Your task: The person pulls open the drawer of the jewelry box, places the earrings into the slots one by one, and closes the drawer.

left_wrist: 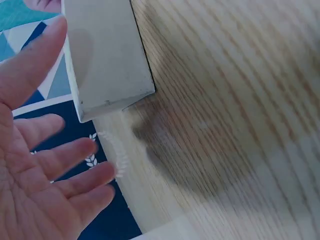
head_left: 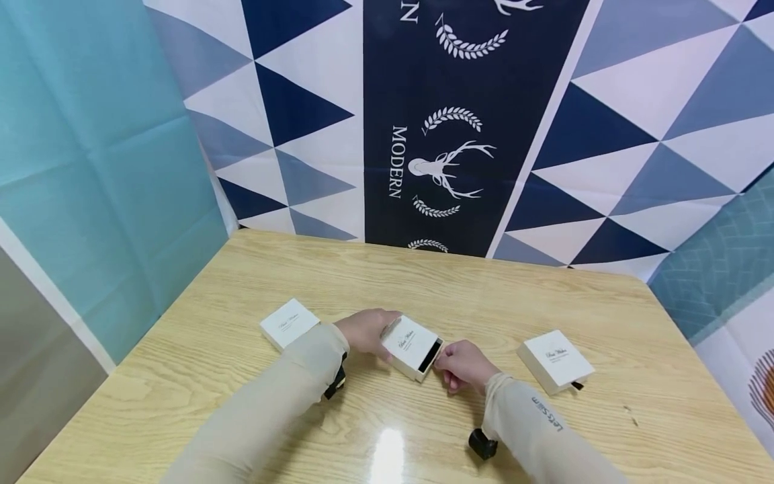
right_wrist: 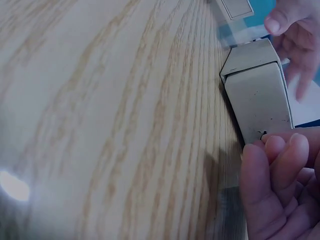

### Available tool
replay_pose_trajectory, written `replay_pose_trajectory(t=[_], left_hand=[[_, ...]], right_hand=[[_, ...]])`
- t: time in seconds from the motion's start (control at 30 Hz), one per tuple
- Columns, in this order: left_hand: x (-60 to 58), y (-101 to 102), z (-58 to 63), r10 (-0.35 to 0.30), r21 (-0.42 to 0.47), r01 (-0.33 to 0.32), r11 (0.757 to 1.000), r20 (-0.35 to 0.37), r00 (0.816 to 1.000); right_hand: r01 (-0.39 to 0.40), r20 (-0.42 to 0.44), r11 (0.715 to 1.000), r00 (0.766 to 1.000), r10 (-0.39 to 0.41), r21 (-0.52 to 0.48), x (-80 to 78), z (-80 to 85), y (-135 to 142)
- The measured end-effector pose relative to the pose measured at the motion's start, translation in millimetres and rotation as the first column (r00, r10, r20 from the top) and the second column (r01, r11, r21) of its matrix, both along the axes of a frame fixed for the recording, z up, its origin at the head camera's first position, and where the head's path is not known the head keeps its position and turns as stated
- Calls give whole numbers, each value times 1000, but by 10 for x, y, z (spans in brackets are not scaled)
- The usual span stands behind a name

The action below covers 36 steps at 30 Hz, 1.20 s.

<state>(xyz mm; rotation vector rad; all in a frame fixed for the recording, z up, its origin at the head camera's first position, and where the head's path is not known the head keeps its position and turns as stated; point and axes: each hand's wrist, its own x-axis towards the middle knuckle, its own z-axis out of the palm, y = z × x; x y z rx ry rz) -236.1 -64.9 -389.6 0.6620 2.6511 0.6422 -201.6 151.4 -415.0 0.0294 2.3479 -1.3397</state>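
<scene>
A white drawer-style gift box (head_left: 411, 341) with dark script lettering lies on the table between the two hands. Its drawer (right_wrist: 257, 102) is partly slid out toward the right hand, and a black strip of the interior (head_left: 430, 355) shows. At the box's far-left end is my left hand (head_left: 365, 331), its fingers straight and spread in the left wrist view; the thumb (left_wrist: 37, 62) lies by the box edge, and whether it touches is unclear. My right hand (head_left: 464, 366) pinches the small dark pull tab (right_wrist: 263, 135) on the drawer front, mostly hidden by the fingertips.
Another white box (head_left: 287, 323) lies at the left, partly covered by the left forearm. A third white box (head_left: 557, 361) with a black ribbon tab (head_left: 577, 386) sits at the right. Patterned cloth (head_left: 314, 121) hangs behind the wooden table (head_left: 290, 262).
</scene>
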Motion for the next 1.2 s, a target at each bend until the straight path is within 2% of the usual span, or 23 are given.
replay_pose_trajectory(t=[0.13, 0.37, 0.47, 0.57, 0.83, 0.97, 1.2], left_hand=[[-44, 48, 3, -120, -63, 115, 991, -83, 989], [-53, 126, -28, -259, -230, 215, 949, -179, 949], [-48, 157, -10, -278, -257, 229, 939, -174, 945], [-44, 191, 12, -269, -272, 222, 937, -152, 951], [-72, 195, 6, -294, -339, 220, 915, -186, 937], [-89, 142, -24, -305, -326, 233, 916, -192, 933], [-108, 62, -10, -290, -271, 242, 932, -156, 944]], right_hand=[[0, -1, 1000, 1000, 0, 4, 4, -2, 1], [-39, 10, 998, 999, 40, -38, 28, 1, -33], [-46, 10, 998, 999, 46, -32, 34, 9, -43], [-45, 6, 999, 999, 45, -31, 42, 24, -45], [-75, -11, 997, 997, 75, -30, 50, 0, 5], [-83, -20, 996, 996, 82, -16, 63, -16, 19], [-77, -31, 997, 997, 77, 6, 84, 6, 24]])
